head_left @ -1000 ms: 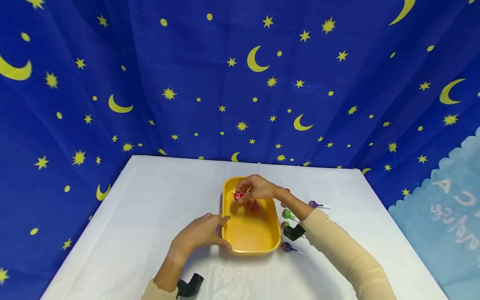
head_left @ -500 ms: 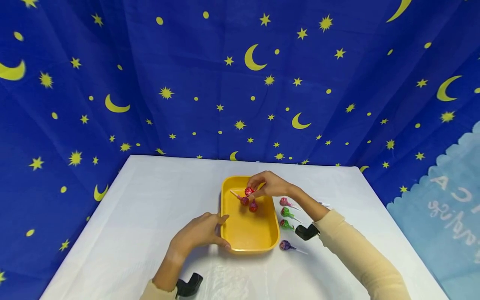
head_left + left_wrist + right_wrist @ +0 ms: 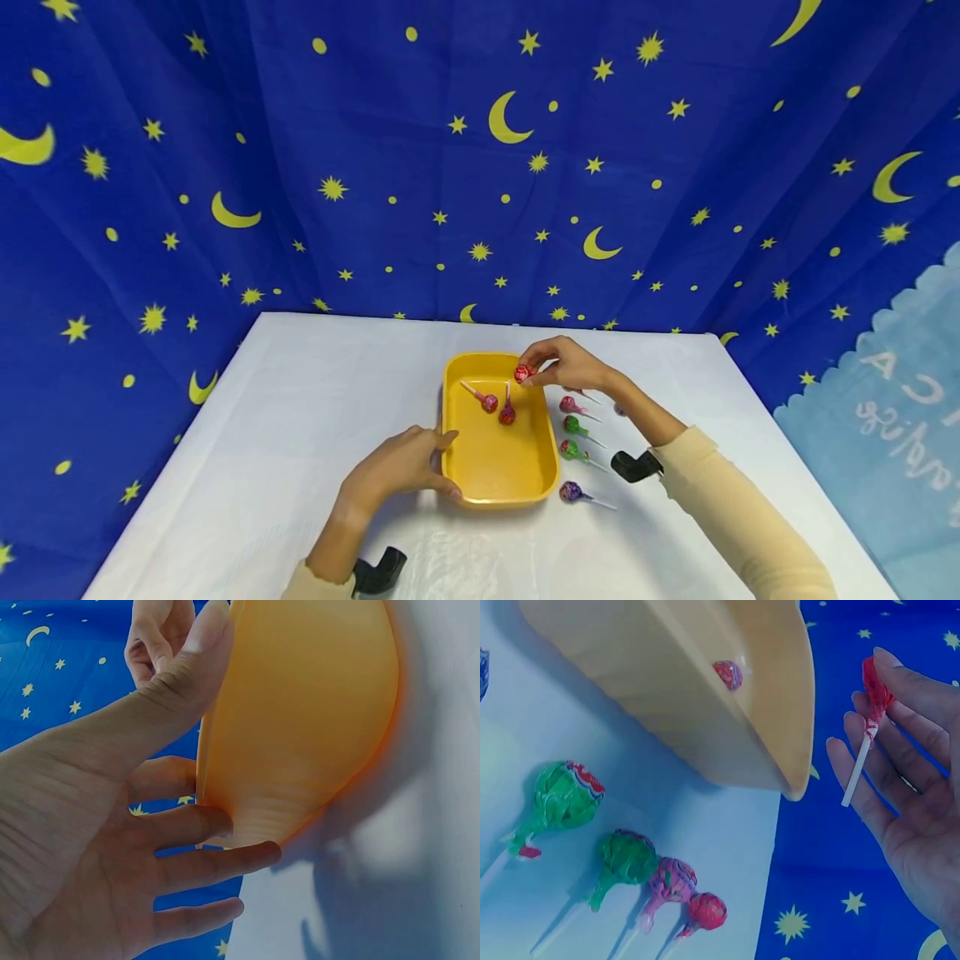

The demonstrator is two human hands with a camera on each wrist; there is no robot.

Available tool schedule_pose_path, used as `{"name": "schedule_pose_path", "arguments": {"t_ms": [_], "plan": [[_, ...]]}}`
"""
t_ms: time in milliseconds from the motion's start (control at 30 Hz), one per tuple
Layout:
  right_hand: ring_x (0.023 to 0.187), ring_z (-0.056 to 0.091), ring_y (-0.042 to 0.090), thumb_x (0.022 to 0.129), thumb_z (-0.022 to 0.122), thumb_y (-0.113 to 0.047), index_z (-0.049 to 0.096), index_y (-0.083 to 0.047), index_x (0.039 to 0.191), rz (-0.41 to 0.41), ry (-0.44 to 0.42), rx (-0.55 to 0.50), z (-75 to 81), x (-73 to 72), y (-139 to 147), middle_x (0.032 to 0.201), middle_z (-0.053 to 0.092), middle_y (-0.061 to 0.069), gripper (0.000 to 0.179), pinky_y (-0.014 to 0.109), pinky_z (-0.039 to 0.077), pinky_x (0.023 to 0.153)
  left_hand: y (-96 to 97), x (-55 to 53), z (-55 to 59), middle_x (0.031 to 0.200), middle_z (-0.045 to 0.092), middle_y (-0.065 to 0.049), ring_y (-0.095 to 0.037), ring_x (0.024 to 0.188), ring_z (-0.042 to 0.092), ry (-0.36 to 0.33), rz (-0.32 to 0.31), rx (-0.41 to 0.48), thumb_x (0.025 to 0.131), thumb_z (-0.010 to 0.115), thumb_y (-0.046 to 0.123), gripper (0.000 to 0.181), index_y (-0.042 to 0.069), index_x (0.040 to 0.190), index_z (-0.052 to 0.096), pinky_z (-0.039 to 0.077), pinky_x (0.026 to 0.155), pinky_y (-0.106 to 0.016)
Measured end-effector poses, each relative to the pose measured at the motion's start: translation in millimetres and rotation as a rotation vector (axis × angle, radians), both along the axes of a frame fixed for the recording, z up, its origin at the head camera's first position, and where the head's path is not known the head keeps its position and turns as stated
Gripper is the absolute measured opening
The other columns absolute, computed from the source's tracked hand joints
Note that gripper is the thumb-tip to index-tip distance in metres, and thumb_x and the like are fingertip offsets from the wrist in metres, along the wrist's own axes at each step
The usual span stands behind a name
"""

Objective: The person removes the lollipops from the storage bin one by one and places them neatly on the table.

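My right hand [image 3: 566,364] pinches a red-wrapped lollipop [image 3: 522,374] above the far right rim of a yellow tray [image 3: 495,467]. In the right wrist view this lollipop [image 3: 876,694] is held by its wrapped head, its white stick angled downward. Two pinkish lollipops lie inside the tray, one to the left [image 3: 489,403] and one to the right [image 3: 507,414]. My left hand [image 3: 401,463] rests against the tray's near left side. In the left wrist view its thumb [image 3: 180,690] is at the rim and the fairly straight fingers [image 3: 217,866] touch the outer wall.
Right of the tray several lollipops lie in a column on the white table [image 3: 337,375], including a pink one [image 3: 568,405], a green one [image 3: 572,424] and a purple one [image 3: 572,492]. A blue starry curtain [image 3: 420,167] hangs behind the table.
My right hand has lifted the red lollipop from inside the tray and carried it right to the far right rim. The two tray lollipops show uncovered. My left hand stays put.
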State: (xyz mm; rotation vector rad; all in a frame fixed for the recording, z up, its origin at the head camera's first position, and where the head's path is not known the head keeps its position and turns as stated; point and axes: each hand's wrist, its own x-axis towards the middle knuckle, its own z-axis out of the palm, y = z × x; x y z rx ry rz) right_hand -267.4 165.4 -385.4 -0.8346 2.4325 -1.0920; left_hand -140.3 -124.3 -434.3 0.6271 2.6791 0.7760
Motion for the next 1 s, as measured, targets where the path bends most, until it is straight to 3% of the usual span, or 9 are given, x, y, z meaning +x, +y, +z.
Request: {"name": "schedule_pose_path", "arguments": {"t_ms": [367, 600, 1000], "plan": [[0.09, 0.064, 0.019, 0.084, 0.077, -0.02, 0.07, -0.008, 0.106, -0.042, 0.062, -0.004, -2.9, 6.2, 32.7, 0.097, 0.072, 0.005, 0.025, 0.029, 0.057, 0.075, 0.4, 0.6, -0.3, 0.076, 0.06, 0.004, -0.012, 0.073, 0.046, 0.017, 0.0, 0.002, 0.065, 0.086, 0.048, 0.086, 0.002, 0.133, 0.06, 0.039, 0.066, -0.029], [0.086, 0.065, 0.02, 0.084, 0.078, -0.019, 0.07, -0.007, 0.104, -0.088, 0.046, -0.015, -18.1, 7.5, 55.0, 0.094, 0.071, 0.005, 0.024, 0.026, 0.057, 0.075, 0.1, 0.9, -0.4, 0.098, 0.07, -0.004, -0.014, 0.079, 0.048, 0.01, 0.011, 0.009, 0.064, 0.086, 0.047, 0.086, 0.002, 0.132, 0.06, 0.04, 0.07, -0.032], [0.089, 0.065, 0.018, 0.084, 0.077, -0.016, 0.07, -0.003, 0.106, -0.147, 0.038, -0.006, -37.4, 13.6, 76.6, 0.096, 0.072, 0.009, 0.026, 0.023, 0.054, 0.079, 0.5, 0.1, -1.1, 0.111, 0.071, -0.008, -0.015, 0.084, 0.049, 0.008, 0.015, 0.013, 0.064, 0.086, 0.047, 0.085, 0.003, 0.132, 0.061, 0.04, 0.073, -0.034]]}}
